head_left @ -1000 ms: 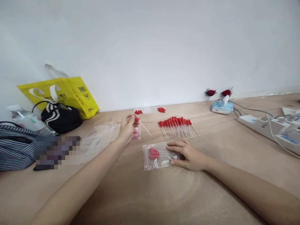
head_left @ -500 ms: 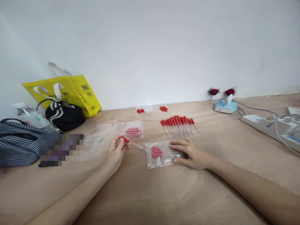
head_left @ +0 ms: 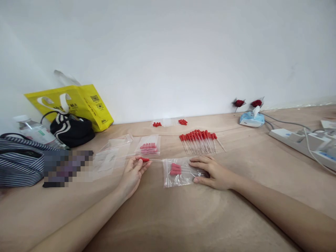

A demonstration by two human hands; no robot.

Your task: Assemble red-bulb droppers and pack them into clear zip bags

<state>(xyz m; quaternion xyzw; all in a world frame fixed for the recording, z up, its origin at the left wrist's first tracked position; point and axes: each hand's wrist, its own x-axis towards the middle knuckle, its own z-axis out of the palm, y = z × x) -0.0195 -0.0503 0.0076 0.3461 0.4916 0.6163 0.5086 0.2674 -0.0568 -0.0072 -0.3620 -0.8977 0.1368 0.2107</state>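
My left hand [head_left: 134, 174] pinches a dropper by its red bulb [head_left: 144, 159]. The dropper's thin clear tube points right, level, with its tip at the left edge of a clear zip bag [head_left: 185, 180]; whether the tip is inside, I cannot tell. Three red-bulbed droppers [head_left: 175, 168] show inside this bag, bulbs to the left. Over the bag's right end, my right hand [head_left: 211, 172] holds it against the table, thumb at the near side and fingers at the far side. Behind it lies a fanned row of loose droppers [head_left: 199, 140].
A filled bag of droppers [head_left: 148, 147] lies beyond my left hand, beside flat clear bags [head_left: 110, 157]. More red bulbs [head_left: 183, 122] lie by the wall. A yellow bag [head_left: 99, 108], black pouch [head_left: 72, 129] and striped bag [head_left: 22, 162] stand left; tissues [head_left: 252, 119] and a power strip [head_left: 299, 140] right.
My left hand has moved slightly right, bringing the dropper from a downward slant to nearly level, its tip at the bag's left edge. My right hand has stayed on the bag.
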